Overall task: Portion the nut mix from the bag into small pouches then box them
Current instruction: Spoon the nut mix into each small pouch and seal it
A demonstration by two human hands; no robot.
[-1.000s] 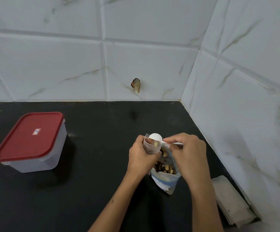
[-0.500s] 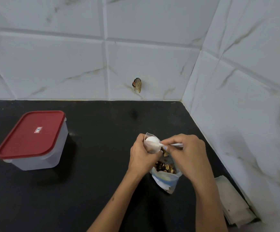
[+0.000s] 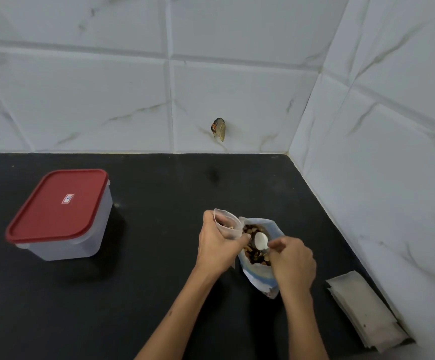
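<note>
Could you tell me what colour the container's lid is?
Red: the lid, seen in the head view.

Bare black counter [image 3: 159, 281] lies between the red-lidded box [image 3: 60, 216] and the open nut bag [image 3: 260, 255].

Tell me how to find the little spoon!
Start at the black counter and find the two hands near the right wall. Between them stands the open bag of nuts. The spoon is the small white one dipped into the nuts, pinched by the right hand, the only white thing among the brown nuts.
</note>
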